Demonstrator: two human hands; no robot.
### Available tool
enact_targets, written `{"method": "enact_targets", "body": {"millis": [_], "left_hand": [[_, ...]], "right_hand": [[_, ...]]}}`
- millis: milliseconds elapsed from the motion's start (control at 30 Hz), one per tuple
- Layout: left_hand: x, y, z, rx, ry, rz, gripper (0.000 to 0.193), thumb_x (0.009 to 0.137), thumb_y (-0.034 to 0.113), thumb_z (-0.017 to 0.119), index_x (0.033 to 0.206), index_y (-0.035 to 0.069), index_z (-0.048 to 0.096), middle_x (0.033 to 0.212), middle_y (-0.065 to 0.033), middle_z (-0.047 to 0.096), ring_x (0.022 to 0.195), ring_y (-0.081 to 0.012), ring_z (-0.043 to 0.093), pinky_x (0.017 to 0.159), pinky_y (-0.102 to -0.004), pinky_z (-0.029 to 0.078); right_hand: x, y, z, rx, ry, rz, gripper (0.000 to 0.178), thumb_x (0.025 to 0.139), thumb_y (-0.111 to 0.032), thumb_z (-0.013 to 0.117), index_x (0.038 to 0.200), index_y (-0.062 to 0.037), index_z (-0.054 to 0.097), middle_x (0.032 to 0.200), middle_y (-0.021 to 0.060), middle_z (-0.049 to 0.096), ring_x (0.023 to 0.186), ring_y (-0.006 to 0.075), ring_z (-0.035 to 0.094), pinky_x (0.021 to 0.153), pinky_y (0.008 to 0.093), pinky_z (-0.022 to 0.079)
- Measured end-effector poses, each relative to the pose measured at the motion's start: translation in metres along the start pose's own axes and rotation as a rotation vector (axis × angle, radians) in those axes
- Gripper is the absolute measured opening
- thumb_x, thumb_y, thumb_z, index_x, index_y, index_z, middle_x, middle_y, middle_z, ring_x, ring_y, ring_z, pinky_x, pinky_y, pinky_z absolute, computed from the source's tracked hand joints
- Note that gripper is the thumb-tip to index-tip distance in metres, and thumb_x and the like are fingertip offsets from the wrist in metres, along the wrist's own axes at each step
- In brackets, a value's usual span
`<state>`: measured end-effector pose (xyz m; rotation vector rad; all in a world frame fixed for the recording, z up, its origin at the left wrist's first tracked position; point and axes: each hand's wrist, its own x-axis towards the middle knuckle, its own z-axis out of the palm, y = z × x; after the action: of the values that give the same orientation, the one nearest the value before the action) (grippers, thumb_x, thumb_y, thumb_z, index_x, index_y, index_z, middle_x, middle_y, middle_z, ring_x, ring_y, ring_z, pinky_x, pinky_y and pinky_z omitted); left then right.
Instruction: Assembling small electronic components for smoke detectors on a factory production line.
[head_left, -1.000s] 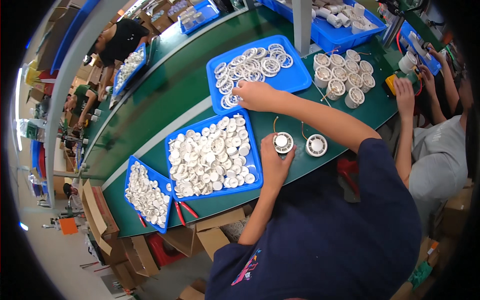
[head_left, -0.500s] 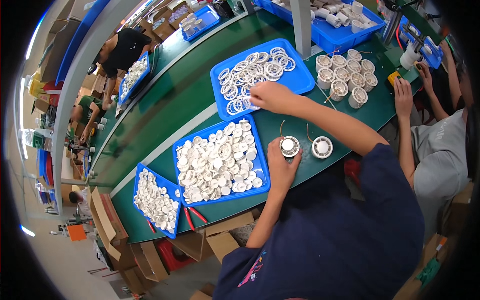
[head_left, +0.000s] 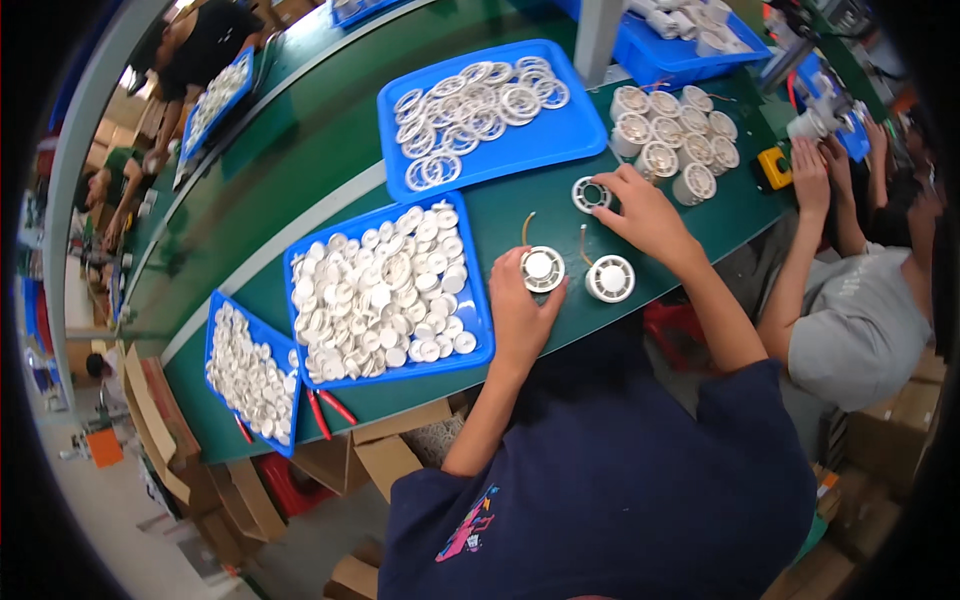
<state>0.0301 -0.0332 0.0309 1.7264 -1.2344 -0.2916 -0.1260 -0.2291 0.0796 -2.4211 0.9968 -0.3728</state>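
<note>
My left hand (head_left: 519, 318) is closed around the side of a white round housing (head_left: 542, 269) on the green table; a thin brown wire stands up behind it. My right hand (head_left: 645, 218) pinches a white slotted ring (head_left: 591, 195) at its edge, thumb and fingers on its right side. Just below that hand stands a second white round housing (head_left: 610, 278) with a domed centre and its own wire, touched by neither hand. Beyond lies a blue tray of white rings (head_left: 560, 150). Left of my left hand is a blue tray (head_left: 478, 330) heaped with white round caps.
A smaller blue tray (head_left: 290, 420) of white parts sits at far left, beside red-handled pliers (head_left: 318, 414). Several white cylindrical housings (head_left: 657, 160) cluster at the back right. Another person's hand (head_left: 810, 178) is near a yellow device (head_left: 774, 169). A metal post (head_left: 598, 45) stands behind.
My right hand has come from the ring tray toward me, bringing a white ring. My left hand stays at the same housing. The whole view has shifted.
</note>
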Motion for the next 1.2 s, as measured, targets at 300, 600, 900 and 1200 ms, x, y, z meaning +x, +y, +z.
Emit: {"method": "enact_targets", "body": {"millis": [300, 600, 900, 1200], "left_hand": [[0.001, 0.003, -0.001, 0.022, -0.026, 0.05, 0.066, 0.082, 0.021, 0.085, 0.135, 0.001, 0.052, 0.13, -0.0205, 0.059, 0.122, -0.0403, 0.057, 0.104, -0.0482, 0.043], [0.0, 0.003, -0.001, -0.016, -0.016, 0.059, 0.067, 0.081, 0.018, 0.086, 0.138, 0.001, 0.054, 0.132, -0.0181, 0.062, 0.123, -0.038, 0.059, 0.106, -0.0461, 0.044], [-0.001, 0.004, -0.001, -0.068, 0.051, -0.042, 0.065, 0.079, 0.012, 0.087, 0.134, 0.0, 0.056, 0.13, -0.0208, 0.061, 0.122, -0.0418, 0.059, 0.104, -0.0492, 0.046], [-0.003, -0.005, 0.004, -0.08, 0.024, -0.03, 0.068, 0.076, 0.009, 0.087, 0.135, -0.001, 0.055, 0.13, -0.0207, 0.061, 0.122, -0.0426, 0.059, 0.105, -0.0501, 0.047]], "right_hand": [[0.019, 0.006, 0.009, -0.052, -0.084, -0.101, 0.056, 0.089, -0.019, 0.077, 0.141, -0.0076, 0.059, 0.13, 0.0161, 0.057, 0.093, 0.0344, 0.071, 0.084, 0.0441, 0.058], [0.013, -0.022, 0.0, -0.026, 0.044, 0.05, 0.057, 0.094, -0.032, 0.072, 0.138, 0.0001, 0.058, 0.125, 0.0174, 0.056, 0.105, 0.0391, 0.066, 0.091, 0.0473, 0.055], [-0.025, -0.089, 0.026, 0.085, 0.104, -0.22, 0.058, 0.084, -0.039, 0.083, 0.125, -0.0023, 0.065, 0.116, 0.015, 0.057, 0.092, 0.0361, 0.071, 0.073, 0.0452, 0.059], [-0.03, -0.098, 0.02, -0.043, -0.059, -0.173, 0.05, 0.082, -0.038, 0.084, 0.109, 0.0011, 0.067, 0.11, 0.0167, 0.058, 0.097, 0.036, 0.068, 0.077, 0.0465, 0.059]]}}
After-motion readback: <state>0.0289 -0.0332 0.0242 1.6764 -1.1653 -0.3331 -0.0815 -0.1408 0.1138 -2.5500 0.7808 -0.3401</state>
